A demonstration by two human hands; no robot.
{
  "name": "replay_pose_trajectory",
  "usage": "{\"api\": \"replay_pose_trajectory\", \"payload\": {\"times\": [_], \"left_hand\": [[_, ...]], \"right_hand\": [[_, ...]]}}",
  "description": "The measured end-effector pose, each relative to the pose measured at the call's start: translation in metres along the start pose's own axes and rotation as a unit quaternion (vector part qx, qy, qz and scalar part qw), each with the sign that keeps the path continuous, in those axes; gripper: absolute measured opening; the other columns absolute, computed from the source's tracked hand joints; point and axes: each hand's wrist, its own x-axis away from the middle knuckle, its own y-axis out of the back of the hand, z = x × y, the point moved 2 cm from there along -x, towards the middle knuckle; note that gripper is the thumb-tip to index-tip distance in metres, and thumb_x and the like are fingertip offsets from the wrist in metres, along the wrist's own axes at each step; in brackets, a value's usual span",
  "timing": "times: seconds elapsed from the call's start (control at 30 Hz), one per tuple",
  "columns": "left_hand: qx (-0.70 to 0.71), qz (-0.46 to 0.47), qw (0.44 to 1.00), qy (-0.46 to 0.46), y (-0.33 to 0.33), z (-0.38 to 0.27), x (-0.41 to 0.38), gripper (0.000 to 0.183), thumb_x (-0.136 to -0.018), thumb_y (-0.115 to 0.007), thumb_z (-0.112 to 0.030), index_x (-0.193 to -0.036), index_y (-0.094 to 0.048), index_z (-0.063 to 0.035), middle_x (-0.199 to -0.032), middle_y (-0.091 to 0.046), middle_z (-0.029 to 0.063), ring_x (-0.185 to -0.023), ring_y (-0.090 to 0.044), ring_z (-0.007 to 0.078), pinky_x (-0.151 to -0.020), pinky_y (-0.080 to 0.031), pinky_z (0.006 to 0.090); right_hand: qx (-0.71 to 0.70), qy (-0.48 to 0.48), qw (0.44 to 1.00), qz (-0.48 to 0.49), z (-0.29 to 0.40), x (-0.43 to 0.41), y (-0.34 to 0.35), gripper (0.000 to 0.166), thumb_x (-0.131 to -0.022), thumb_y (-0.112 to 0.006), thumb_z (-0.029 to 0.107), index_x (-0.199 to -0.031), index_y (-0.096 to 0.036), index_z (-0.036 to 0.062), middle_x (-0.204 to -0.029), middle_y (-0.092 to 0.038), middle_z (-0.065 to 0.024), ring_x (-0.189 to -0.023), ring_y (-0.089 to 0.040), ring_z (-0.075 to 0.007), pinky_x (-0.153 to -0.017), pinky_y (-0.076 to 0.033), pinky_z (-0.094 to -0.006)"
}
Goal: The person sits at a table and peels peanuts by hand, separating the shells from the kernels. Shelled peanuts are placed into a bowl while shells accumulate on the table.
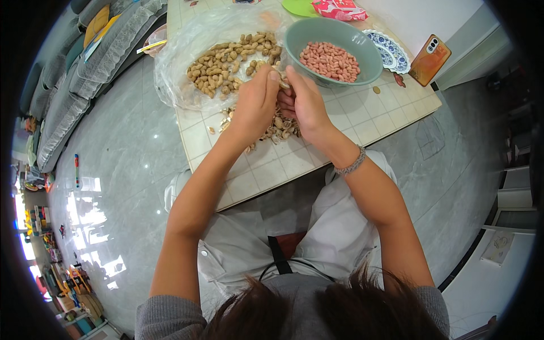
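My left hand (258, 102) and my right hand (307, 100) meet over the near part of the table, thumbs close together. Between their fingertips is a peanut in a pale shell (282, 80), partly covered by the fingers. Under the hands lies a heap of cracked peanut shells (278, 127), some of it hidden by them. Behind and to the left, unshelled peanuts (216, 70) rest on a spread clear plastic bag (176, 80). A grey-green bowl (369, 63) just beyond my right hand holds shelled pink peanut kernels (329, 61).
A smartphone (430, 59) sits at the table's right edge beside a blue-and-white patterned plate (389, 51). Toward the back are a pink printed packet (340, 9) and a green flat object (301, 7). A coin-like disc (376, 89) lies near the bowl. A grey sofa (80, 80) stands left.
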Motion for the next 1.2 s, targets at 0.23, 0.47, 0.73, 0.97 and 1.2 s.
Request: {"api": "replay_pose_trajectory", "payload": {"times": [0.23,0.47,0.73,0.97,1.2], "left_hand": [[0.044,0.04,0.997,0.056,0.008,-0.003,-0.001,0.022,-0.098,-0.041,-0.018,-0.09,-0.049,-0.0002,-0.065,-0.056,0.0168,-0.058,-0.056,0.0256,-0.057,-0.044,0.0366],[0.035,0.032,0.999,0.015,0.013,0.002,-0.004,0.011,-0.091,-0.045,-0.008,-0.088,-0.054,-0.0024,-0.063,-0.045,-0.0015,-0.056,-0.041,0.0049,-0.05,-0.033,0.0215],[0.012,0.046,0.998,0.036,0.013,0.003,-0.004,0.016,-0.091,-0.046,-0.01,-0.081,-0.054,-0.0019,-0.065,-0.047,-0.0012,-0.059,-0.042,0.0057,-0.053,-0.034,0.0219],[-0.008,0.063,0.998,0.027,0.011,0.001,-0.004,0.029,-0.097,-0.046,-0.019,-0.076,-0.055,-0.0019,-0.06,-0.045,-0.0027,-0.057,-0.04,0.0056,-0.051,-0.031,0.0228],[0.174,0.082,0.967,0.165,0.005,0.004,-0.004,0.047,-0.102,-0.033,-0.04,-0.078,-0.054,-0.0059,-0.057,-0.044,-0.002,-0.047,-0.035,0.0049,-0.043,-0.027,0.0205]], "right_hand": [[-0.053,-0.057,0.997,0.016,0.006,0.0,0.0,0.04,-0.097,-0.044,0.043,-0.071,-0.036,0.0144,-0.056,-0.032,0.006,-0.045,-0.027,-0.0047,-0.04,-0.021,-0.0213],[0.004,-0.003,1.0,0.024,0.014,0.0,0.003,0.044,-0.097,-0.041,0.048,-0.069,-0.034,0.0154,-0.056,-0.031,0.0065,-0.046,-0.026,-0.0045,-0.042,-0.02,-0.021],[0.057,0.055,0.996,0.028,0.016,0.001,0.004,0.044,-0.1,-0.038,0.042,-0.067,-0.032,0.0143,-0.059,-0.029,0.0066,-0.049,-0.026,-0.0038,-0.043,-0.021,-0.0217],[0.075,0.109,0.991,0.015,0.018,0.001,0.003,0.043,-0.102,-0.038,0.036,-0.067,-0.035,0.011,-0.062,-0.03,0.0053,-0.055,-0.026,-0.0055,-0.049,-0.024,-0.0236],[0.22,0.202,0.954,-0.019,0.011,-0.005,0.008,0.044,-0.1,-0.043,0.032,-0.066,-0.046,0.0033,-0.058,-0.044,0.0002,-0.055,-0.038,-0.0079,-0.051,-0.034,-0.0266]]}}
